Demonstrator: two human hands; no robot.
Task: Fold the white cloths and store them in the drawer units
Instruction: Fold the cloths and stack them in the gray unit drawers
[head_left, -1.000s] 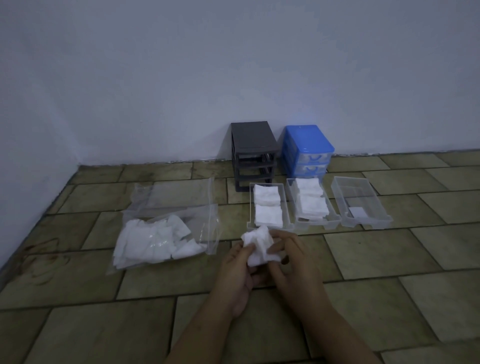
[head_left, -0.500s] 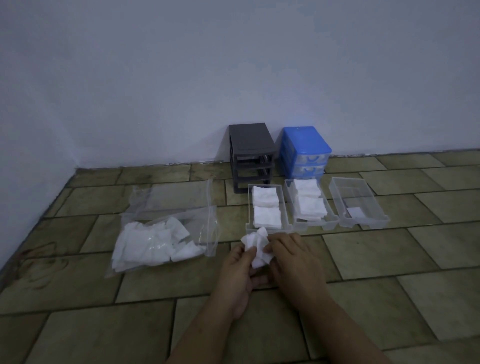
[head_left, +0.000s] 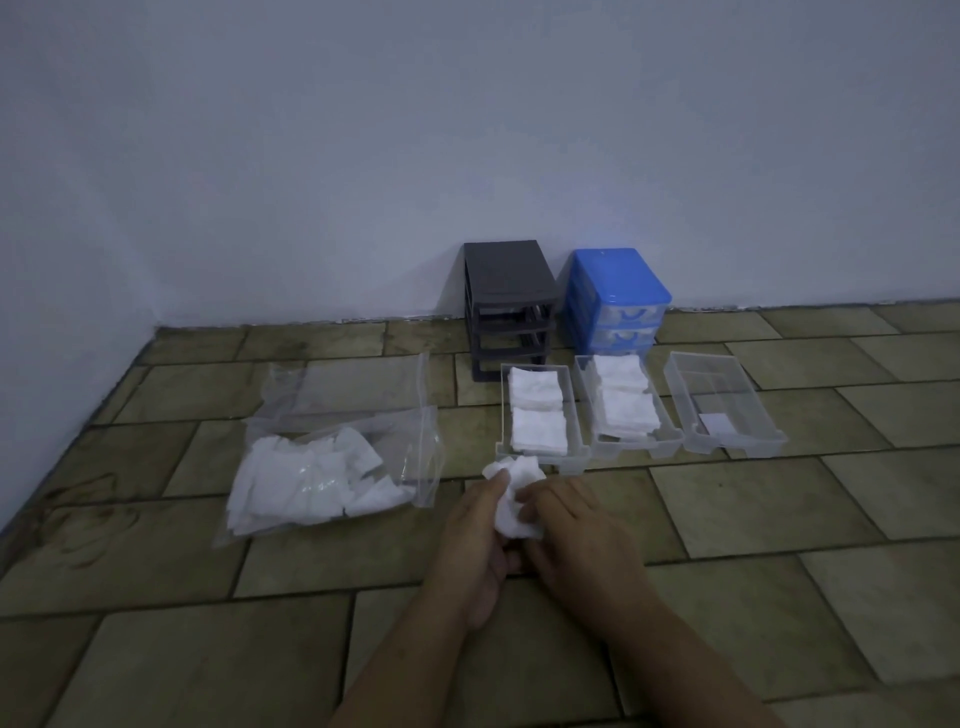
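A crumpled white cloth (head_left: 511, 493) is held between my two hands just above the floor tiles. My left hand (head_left: 475, 540) pinches its left side and my right hand (head_left: 576, 540) grips its right side. A clear plastic bag (head_left: 332, 447) to the left holds several unfolded white cloths (head_left: 306, 480). Three clear drawers lie on the floor ahead: the left drawer (head_left: 574, 410) and the middle drawer (head_left: 584, 387) hold folded cloths, and the right drawer (head_left: 727, 405) holds one small white piece. Behind them stand a grey drawer unit (head_left: 506, 306) with its slots open and a blue drawer unit (head_left: 615, 301).
A pale wall runs behind the drawer units and along the left side, meeting at a corner. The floor is brownish tile all around.
Both hands have worked the cloth, bunching it smaller between them. The view has shifted slightly; nothing else moved.
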